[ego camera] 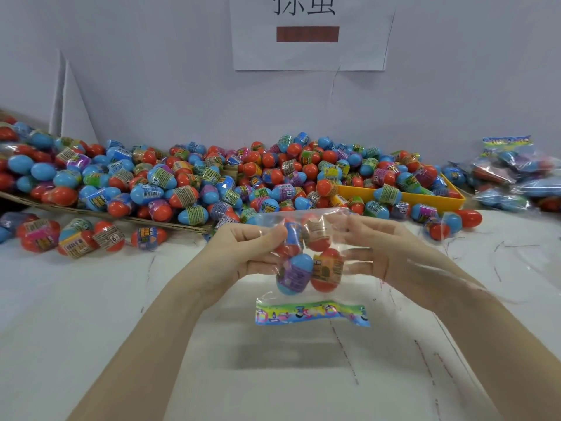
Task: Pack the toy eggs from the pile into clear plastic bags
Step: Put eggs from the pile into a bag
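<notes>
Left hand (243,253) and right hand (373,250) both pinch clear plastic bag (306,238) of red-and-blue toy eggs (296,273) between them, above table. Judgement: keep mouth upward, grip even. Egg pile (212,183) beyond hands.

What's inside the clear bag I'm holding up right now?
The clear bag holds at least four toy eggs: two red-and-blue ones low, two higher up. The left hand and crinkled plastic cover part of the upper eggs, so more could be hidden.
</notes>
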